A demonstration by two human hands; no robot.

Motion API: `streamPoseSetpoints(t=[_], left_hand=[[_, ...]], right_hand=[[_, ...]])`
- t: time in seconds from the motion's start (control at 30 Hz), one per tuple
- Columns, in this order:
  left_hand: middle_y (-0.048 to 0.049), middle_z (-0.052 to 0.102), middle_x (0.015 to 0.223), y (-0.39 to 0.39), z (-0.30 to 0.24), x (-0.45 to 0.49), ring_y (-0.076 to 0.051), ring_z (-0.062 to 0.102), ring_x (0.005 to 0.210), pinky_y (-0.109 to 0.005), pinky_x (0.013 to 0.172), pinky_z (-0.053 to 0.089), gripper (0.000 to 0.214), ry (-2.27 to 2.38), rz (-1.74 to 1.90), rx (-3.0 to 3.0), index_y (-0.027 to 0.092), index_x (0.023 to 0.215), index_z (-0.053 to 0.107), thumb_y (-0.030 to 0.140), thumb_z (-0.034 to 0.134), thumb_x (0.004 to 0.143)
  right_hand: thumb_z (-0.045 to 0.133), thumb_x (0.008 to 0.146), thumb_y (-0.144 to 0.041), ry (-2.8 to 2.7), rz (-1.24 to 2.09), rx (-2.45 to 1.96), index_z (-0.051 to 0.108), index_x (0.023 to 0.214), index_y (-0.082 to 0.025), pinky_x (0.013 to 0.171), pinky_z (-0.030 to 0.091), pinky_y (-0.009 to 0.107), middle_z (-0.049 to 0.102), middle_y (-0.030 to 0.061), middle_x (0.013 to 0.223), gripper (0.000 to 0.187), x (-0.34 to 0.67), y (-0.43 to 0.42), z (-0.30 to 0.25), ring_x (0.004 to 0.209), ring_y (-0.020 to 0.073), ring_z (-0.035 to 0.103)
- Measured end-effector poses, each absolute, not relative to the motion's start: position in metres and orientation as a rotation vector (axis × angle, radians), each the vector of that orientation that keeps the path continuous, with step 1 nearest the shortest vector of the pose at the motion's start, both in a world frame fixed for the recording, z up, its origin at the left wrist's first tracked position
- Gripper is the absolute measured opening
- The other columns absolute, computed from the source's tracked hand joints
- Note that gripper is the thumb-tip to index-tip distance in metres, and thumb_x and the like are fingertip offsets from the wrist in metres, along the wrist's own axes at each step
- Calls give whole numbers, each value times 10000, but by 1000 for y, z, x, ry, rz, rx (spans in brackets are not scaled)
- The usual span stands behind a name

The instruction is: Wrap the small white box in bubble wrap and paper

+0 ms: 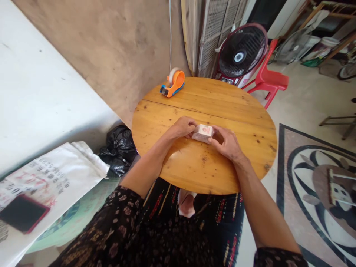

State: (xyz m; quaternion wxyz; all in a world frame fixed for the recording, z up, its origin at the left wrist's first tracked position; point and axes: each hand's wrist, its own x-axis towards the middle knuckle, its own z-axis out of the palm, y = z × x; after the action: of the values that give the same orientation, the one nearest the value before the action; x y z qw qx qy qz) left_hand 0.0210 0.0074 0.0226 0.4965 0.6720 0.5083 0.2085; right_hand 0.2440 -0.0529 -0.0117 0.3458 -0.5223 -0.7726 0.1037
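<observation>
A small white box (205, 129) with a red print on top, wrapped in clear plastic, rests on the round wooden table (204, 167). My left hand (184, 127) is at the box's left end, its fingers curled and pinching near the wrap there. Around the right end, my right hand (226, 142) holds the box between thumb and fingers. Part of each end of the box is hidden by my fingers.
An orange tape dispenser (175, 83) stands at the table's far left edge. Behind the table are a fan (241, 52) and a red plastic chair (269, 79). A phone (24, 213) lies on a white sack (66, 174) at the left, near black plastic bags (119, 148).
</observation>
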Motion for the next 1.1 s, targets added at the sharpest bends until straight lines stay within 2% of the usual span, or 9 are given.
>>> streamPoseSetpoints(t=[0.07, 0.13, 0.23, 0.3, 0.5, 0.67, 0.8, 0.97, 1.1], left_hand=[[17, 603, 580, 8, 24, 18, -105, 620, 534, -173, 527, 508, 238, 1270, 522, 1569, 112, 955, 669, 58, 500, 796], [20, 605, 583, 9, 24, 16, -111, 621, 521, -178, 503, 502, 248, 1265, 522, 1533, 112, 1016, 646, 63, 516, 810], [23, 609, 589, 9, 25, 16, -104, 606, 502, -178, 496, 498, 217, 1199, 449, 1547, 119, 1007, 652, 91, 540, 823], [25, 601, 571, 8, 24, 18, -101, 597, 493, -178, 501, 496, 189, 1175, 410, 1584, 125, 955, 668, 98, 534, 825], [24, 586, 562, 9, 14, 24, -108, 594, 464, -179, 475, 462, 210, 1176, 416, 1745, 142, 790, 642, 43, 459, 766], [22, 589, 578, 8, 12, 26, -109, 595, 468, -178, 475, 459, 218, 1190, 412, 1776, 142, 813, 653, 55, 462, 759], [23, 581, 556, 6, 21, 24, -104, 579, 465, -177, 473, 460, 192, 1215, 406, 1706, 130, 811, 660, 69, 481, 781], [29, 584, 582, 9, 28, 19, -92, 581, 509, -169, 496, 460, 232, 1293, 577, 1537, 115, 972, 660, 56, 494, 820], [29, 546, 569, 10, 28, 19, -81, 540, 494, -173, 480, 438, 136, 1278, 630, 1522, 131, 830, 635, 149, 520, 900]], right_hand=[[630, 823, -433, -1915, 347, -1333, 665, 1203, -187, 995, 475, 503, 751, 93, 1060, 453, 251, -53, -9, 1036, 293, 682], [611, 827, -389, -1827, 393, -1359, 698, 1118, -187, 941, 512, 472, 761, 78, 987, 365, 256, -52, -9, 966, 274, 702], [607, 811, -333, -1852, 403, -1411, 732, 992, -195, 839, 540, 423, 764, 65, 919, 260, 256, -51, -11, 846, 248, 704], [606, 809, -310, -1951, 363, -1402, 741, 957, -203, 832, 525, 417, 761, 57, 897, 228, 251, -51, -12, 833, 243, 691], [569, 822, -319, -2034, 189, -1396, 718, 878, -205, 862, 472, 445, 733, 65, 823, 196, 239, -51, -13, 823, 255, 662], [558, 809, -318, -2046, 174, -1390, 710, 850, -210, 852, 472, 441, 731, 60, 805, 191, 238, -50, -15, 807, 255, 663], [551, 820, -301, -1931, 109, -1438, 725, 843, -217, 871, 482, 452, 758, 61, 851, 194, 240, -51, -15, 832, 266, 689], [552, 869, -383, -1716, 28, -1483, 714, 824, -228, 866, 506, 448, 766, 63, 854, 229, 245, -51, -12, 832, 263, 702], [542, 910, -406, -1752, 13, -1434, 709, 845, -229, 868, 508, 444, 764, 69, 885, 252, 243, -52, -8, 878, 265, 705]])
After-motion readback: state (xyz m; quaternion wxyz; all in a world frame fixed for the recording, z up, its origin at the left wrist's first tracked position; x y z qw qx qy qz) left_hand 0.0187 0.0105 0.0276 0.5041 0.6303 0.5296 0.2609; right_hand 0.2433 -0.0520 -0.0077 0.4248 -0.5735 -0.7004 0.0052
